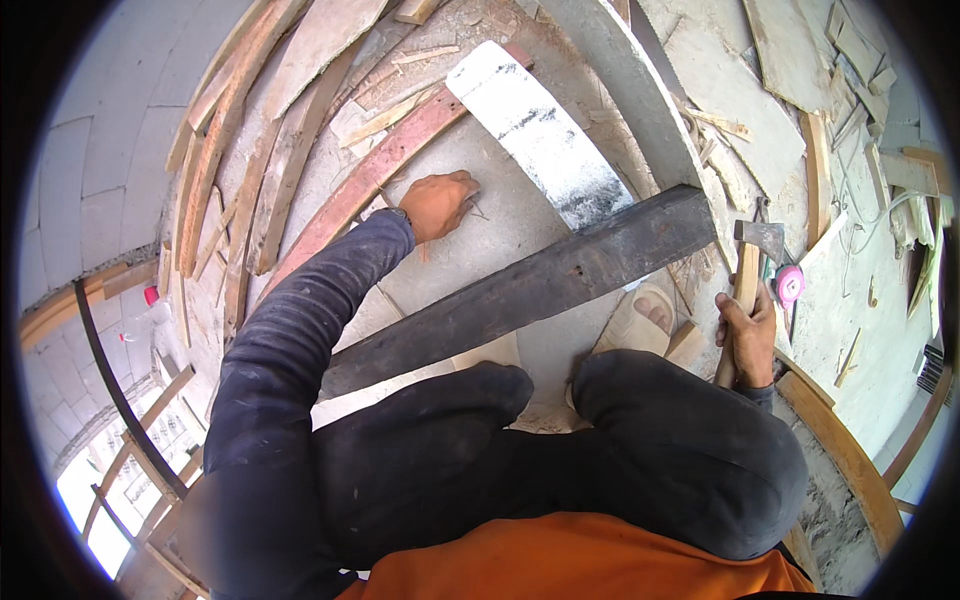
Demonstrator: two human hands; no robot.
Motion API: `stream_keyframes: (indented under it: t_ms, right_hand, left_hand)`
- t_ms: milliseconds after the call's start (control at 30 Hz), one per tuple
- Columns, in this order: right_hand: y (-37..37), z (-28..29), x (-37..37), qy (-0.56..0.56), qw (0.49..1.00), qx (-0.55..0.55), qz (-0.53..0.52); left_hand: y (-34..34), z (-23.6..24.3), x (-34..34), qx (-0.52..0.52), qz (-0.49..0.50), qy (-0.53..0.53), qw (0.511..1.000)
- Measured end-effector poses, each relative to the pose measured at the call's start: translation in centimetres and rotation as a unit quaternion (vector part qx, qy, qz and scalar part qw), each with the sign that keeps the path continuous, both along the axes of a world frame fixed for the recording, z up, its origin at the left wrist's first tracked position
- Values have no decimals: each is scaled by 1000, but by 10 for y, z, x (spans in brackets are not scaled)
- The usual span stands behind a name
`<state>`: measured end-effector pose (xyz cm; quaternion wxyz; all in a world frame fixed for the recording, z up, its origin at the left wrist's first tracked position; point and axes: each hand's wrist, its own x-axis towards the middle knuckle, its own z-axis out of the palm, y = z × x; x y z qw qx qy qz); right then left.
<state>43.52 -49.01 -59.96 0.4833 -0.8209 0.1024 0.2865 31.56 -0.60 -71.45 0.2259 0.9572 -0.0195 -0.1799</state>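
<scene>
My left hand (440,205) is closed low over the concrete floor (500,215), just right of a reddish wooden plank (370,170); small thin bits show by its fingers, and what it grips I cannot make out. My right hand (742,330) grips the wooden handle of a hatchet (758,240), head upward, beside my right knee. A long dark timber (520,285) lies across in front of my knees, meeting a short white, black-streaked board (530,125) that lies at an angle beyond it.
Loose planks (260,140) lie along the left. A grey board (640,100), scraps (770,70) and a pink tape measure (790,283) lie to the right. A block wall (80,190) stands at the far left. My sandaled foot (650,310) is under the timber.
</scene>
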Motion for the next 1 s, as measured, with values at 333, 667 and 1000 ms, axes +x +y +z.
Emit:
stream_keyframes:
  t_ms: [333, 667, 1000]
  right_hand:
    - [6, -2, -9, -4, 999, -49, 8]
    - [-6, 6, 8, 2, 1000, -17, -13]
    - [6, 46, 51, 1, 971, 225, -82]
  left_hand:
    - [2, -39, -1, 57, 68, 81, 993]
    - [0, 73, 18, -263, 296, 40, 917]
    - [-103, 256, 131, -316, 111, -11, 942]
